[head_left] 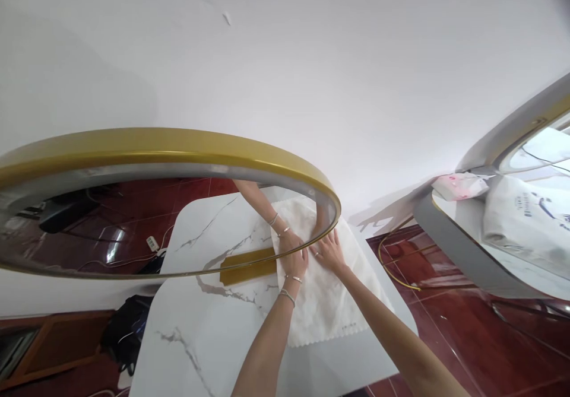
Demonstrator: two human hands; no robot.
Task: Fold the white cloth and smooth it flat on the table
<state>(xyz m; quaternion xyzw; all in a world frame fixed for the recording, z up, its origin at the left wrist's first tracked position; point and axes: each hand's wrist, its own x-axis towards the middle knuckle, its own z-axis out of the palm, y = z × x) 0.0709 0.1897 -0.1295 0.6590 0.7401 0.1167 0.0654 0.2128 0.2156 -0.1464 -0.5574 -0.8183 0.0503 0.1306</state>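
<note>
A white cloth (pixel 327 314) with a scalloped edge lies spread on the white, grey-veined tabletop (pixel 214 337). My left hand (pixel 294 263), with bracelets at its wrist, rests on the cloth's left part by the lower rim of a gold-framed mirror (pixel 187 148). The rim and the hand's angle hide most of its fingers. Just to the right, my right hand (pixel 330 251) lies on the cloth, fingers stretched and apart, with a ring on one. Left of my left hand, the mirror's flat gold base (pixel 243 273) stands on the table. Both hands and the cloth show reflected in the glass.
At right, a second table (pixel 463 225) holds a tissue pack (pixel 461 186) and a white printed bundle (pixel 525 213), beside another gold-rimmed mirror (pixel 541 118). A black bag (pixel 129 332) sits on the red tiled floor at left. A white wall (pixel 285 59) rises behind.
</note>
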